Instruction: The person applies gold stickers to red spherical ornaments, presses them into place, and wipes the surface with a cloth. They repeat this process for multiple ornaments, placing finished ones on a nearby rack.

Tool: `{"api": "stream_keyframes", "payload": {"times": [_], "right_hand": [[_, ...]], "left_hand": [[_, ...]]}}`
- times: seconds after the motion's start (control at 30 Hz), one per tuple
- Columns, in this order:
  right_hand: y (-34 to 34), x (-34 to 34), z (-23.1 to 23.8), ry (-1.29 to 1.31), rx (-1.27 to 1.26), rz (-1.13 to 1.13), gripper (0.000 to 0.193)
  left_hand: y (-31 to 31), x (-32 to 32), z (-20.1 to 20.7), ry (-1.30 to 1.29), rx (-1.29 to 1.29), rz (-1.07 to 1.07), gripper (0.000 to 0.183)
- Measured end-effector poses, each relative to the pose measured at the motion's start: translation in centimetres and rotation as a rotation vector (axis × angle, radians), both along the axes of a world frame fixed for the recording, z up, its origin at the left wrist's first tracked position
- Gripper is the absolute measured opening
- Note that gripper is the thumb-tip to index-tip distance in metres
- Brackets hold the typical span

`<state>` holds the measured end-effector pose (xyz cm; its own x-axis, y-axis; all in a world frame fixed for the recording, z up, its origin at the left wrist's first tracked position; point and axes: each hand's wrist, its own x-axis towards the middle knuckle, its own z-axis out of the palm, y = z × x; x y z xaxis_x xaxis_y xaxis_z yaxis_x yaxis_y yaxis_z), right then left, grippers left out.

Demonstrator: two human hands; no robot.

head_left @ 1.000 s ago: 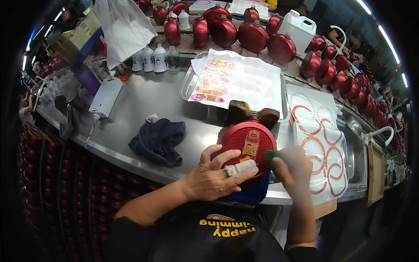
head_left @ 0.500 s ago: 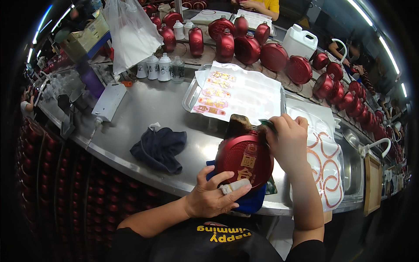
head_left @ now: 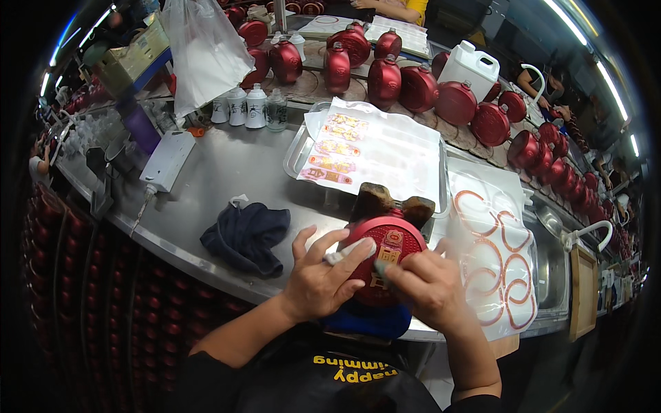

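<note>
A round, flat red bottle (head_left: 411, 239) leans in front of me on a blue cloth (head_left: 368, 321), its neck between two dark, worn support blocks (head_left: 374, 199). Gold characters on a decal (head_left: 391, 252) run down its textured face. My left hand (head_left: 320, 282) lies against the bottle's left side, fingers spread, with a white wrap around one finger. Over the lower characters, my right hand (head_left: 434, 286) pinches a small green flat piece (head_left: 381, 267), partly hidden and blurred, against the bottle face.
Beyond the bottle, a metal tray (head_left: 297, 155) bears a sheet of decals (head_left: 337, 148). Sheets with red rings (head_left: 509, 255) lie right, beside a sink (head_left: 551, 275). A dark cloth (head_left: 246, 237) is at left. Many red bottles (head_left: 383, 81) line the back, near a white jug (head_left: 470, 69).
My right hand has come down from the bottle's neck to its face with the green piece. My left hand has shifted up and left. The bottles at the back have moved right.
</note>
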<state>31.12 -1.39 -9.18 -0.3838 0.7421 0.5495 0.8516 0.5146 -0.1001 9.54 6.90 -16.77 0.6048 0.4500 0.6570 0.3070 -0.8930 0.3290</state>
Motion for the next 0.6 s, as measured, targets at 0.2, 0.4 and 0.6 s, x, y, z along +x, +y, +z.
{"api": "stream_keyframes", "payload": {"times": [0.2,0.4,0.6], "right_hand": [[4.0,0.6,1.9,0.038,0.056,-0.252,0.015],[-6.5,0.2,-4.3,0.128,-0.392,0.178,0.029],[-12.8,1.9,-4.4,0.938,-0.293,-0.321,0.027]], "left_hand": [[-2.1,-1.2,-2.2,-0.100,-0.099,0.010,0.053],[0.1,-1.4,-0.9,0.085,0.071,-0.134,0.050],[-0.8,1.8,0.7,0.246,0.325,-0.434,0.053]]}}
